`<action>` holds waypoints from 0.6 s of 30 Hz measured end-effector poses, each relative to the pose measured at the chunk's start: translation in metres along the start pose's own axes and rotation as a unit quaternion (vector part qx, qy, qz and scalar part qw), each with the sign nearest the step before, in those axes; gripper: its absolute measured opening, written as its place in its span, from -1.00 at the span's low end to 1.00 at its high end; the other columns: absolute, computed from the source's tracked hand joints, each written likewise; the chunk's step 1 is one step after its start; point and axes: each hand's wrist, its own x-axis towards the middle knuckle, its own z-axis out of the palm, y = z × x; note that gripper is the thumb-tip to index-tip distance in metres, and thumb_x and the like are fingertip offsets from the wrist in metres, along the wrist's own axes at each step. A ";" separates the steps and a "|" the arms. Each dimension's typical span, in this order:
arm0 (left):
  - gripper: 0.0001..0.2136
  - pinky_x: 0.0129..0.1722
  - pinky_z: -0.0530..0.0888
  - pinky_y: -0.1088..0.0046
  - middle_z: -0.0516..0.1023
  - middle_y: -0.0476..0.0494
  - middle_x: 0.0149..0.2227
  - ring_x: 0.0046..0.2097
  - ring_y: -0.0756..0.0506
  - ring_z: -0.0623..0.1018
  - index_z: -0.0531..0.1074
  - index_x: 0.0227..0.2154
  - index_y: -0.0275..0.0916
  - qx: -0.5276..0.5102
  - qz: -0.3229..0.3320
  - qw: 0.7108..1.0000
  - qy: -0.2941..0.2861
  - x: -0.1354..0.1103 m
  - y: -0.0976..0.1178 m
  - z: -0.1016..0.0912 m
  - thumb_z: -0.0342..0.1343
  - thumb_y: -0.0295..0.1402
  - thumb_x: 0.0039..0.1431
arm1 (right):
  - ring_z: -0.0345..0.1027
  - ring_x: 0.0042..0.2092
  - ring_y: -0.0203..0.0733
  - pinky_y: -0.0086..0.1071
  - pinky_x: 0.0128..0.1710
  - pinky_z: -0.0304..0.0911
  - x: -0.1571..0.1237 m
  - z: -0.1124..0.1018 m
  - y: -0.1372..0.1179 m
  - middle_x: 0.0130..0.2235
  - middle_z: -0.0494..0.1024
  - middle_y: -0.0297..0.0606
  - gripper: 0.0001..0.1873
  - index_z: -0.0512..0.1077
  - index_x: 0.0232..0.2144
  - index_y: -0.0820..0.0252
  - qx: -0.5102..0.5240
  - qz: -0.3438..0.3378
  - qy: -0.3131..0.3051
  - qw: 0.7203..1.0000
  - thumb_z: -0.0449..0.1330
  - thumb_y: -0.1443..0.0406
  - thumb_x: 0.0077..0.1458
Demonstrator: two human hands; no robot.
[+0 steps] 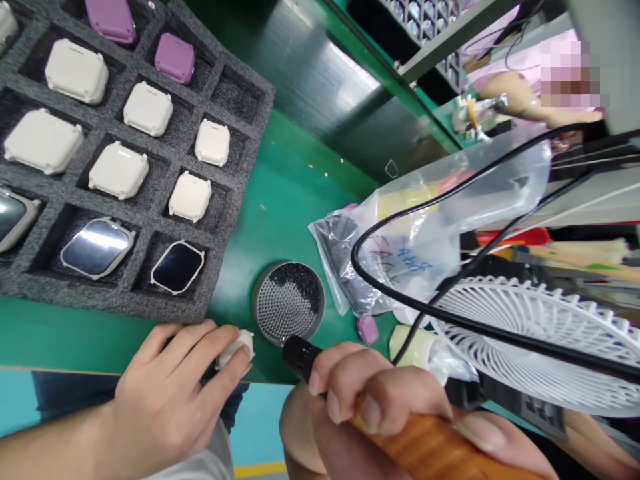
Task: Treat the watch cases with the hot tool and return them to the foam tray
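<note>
My left hand (173,387) rests at the bench's front edge with its fingers closed around a small white watch case (233,351). In my right hand (380,390) is a screwdriver (420,443) with an orange-brown handle and a black nose. Its tip points at the near rim of a round grey dish (275,313); whether it touches cannot be made out. Tiny black screws (300,280) are heaped at the dish's far side, above a plate full of small holes. Left of the dish lies a dark foam tray (100,298) with white and purple watch cases in its pockets.
A clear plastic bag (480,167) lies to the right, crossed by a black cable (380,283). Beside it are a purple watch case (367,330) and a white fan grille (540,340). Another person's arm (510,93) shows beyond the bench.
</note>
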 end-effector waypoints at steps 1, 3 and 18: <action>-0.66 -0.07 0.38 0.13 0.66 -0.19 0.01 -0.02 -0.25 0.57 0.61 -0.02 -0.23 0.002 0.001 1.000 0.002 0.000 0.000 0.000 0.07 -0.52 0.21 | 0.22 -0.60 -0.27 -0.28 -0.62 0.32 0.001 0.001 -0.002 -0.48 0.27 -0.50 -0.67 0.38 0.07 -0.20 -0.002 0.006 0.005 1.000 0.12 0.01 0.30; -0.67 -0.08 0.39 0.14 0.66 -0.19 0.01 -0.03 -0.24 0.58 0.61 -0.03 -0.22 0.008 0.002 1.000 0.005 0.000 0.000 0.000 0.06 -0.51 0.21 | 0.23 -0.59 -0.26 -0.27 -0.63 0.32 0.001 0.001 -0.004 -0.48 0.29 -0.49 -0.67 0.38 0.06 -0.19 -0.011 0.019 0.012 1.000 0.12 0.00 0.29; -0.61 0.00 0.38 0.11 0.63 -0.18 0.08 0.04 -0.25 0.54 0.61 0.06 -0.21 -0.019 0.024 0.999 -0.020 -0.006 -0.001 0.001 0.04 -0.51 0.25 | 0.13 -0.60 -0.25 -0.23 -0.63 0.27 -0.028 -0.037 0.013 -0.50 0.19 -0.44 -0.65 0.43 -0.26 -0.07 0.024 0.011 -0.021 0.999 -0.01 -0.07 0.31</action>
